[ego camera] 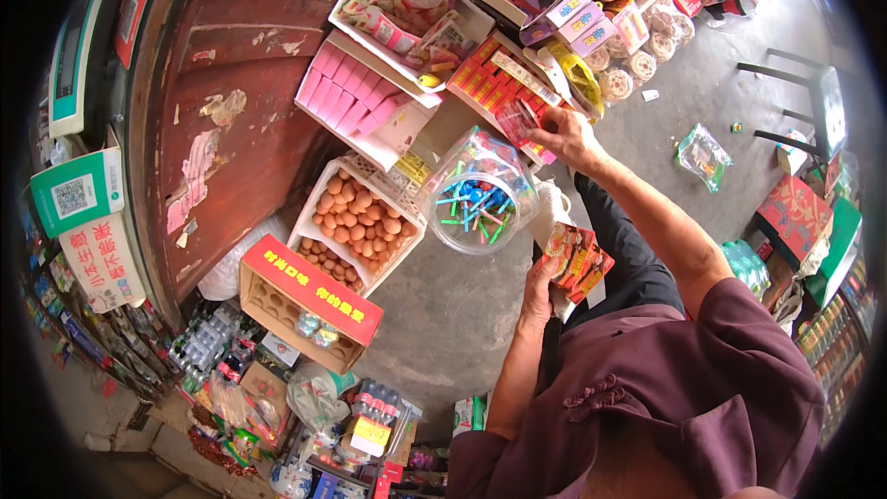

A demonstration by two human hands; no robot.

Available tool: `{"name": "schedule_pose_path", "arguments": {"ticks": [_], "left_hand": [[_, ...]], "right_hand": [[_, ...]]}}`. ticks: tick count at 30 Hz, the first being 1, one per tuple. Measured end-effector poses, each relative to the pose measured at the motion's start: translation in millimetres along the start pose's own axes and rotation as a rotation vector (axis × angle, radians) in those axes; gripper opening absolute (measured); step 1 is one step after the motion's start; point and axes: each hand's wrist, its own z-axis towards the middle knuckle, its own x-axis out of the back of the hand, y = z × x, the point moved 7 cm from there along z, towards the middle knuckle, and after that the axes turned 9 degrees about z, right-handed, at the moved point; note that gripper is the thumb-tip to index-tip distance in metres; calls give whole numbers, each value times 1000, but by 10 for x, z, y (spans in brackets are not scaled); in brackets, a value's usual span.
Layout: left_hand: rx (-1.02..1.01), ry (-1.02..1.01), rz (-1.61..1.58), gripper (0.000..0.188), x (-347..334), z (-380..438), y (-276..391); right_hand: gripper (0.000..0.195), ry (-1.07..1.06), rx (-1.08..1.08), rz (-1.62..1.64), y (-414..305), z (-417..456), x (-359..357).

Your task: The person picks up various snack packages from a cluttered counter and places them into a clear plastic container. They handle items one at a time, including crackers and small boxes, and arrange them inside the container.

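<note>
My left hand (pixel 540 284) grips a red and orange printed packet (pixel 581 263) beside my lap. Farther forward, my right hand (pixel 572 138) pinches a small clear and red package (pixel 516 121) over the near end of an open carton of red boxes (pixel 485 86). Just left of that hand stands a clear plastic jar (pixel 478 232) with blue, green and pink sticks inside. What exactly the clear package contains cannot be told.
Left of the jar are a white crate (pixel 414 239) of eggs and a red-edged carton (pixel 312 284). A carton of pink boxes (pixel 416 107) lies beyond. Yellow netting (pixel 578 76) adjoins the red boxes. A stool (pixel 824 111) stands at right.
</note>
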Motion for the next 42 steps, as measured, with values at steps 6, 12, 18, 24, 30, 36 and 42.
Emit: {"name": "schedule_pose_path", "arguments": {"ticks": [6,12,18,24,30,36,42], "left_hand": [[46,-26,57,60,13,20,-82],[17,-11,39,57,-57,32,-11],[3,44,65,60,27,35,-56],[17,20,31,53,55,12,-69],[-11,31,16,53,91,3,-24],[-5,41,42,57,45,21,-82],[5,30,-5,60,76,50,-165]], "right_hand": [[35,29,78,-5,-200,361,-90],[28,94,117,18,43,138,100],[26,233,-96,-50,678,-477,357],[32,224,515,-732,336,-444,-19],[23,46,554,-735,401,-298,70],[25,24,618,-606,296,-525,316],[16,-6,483,-321,-236,-685,575]]}}
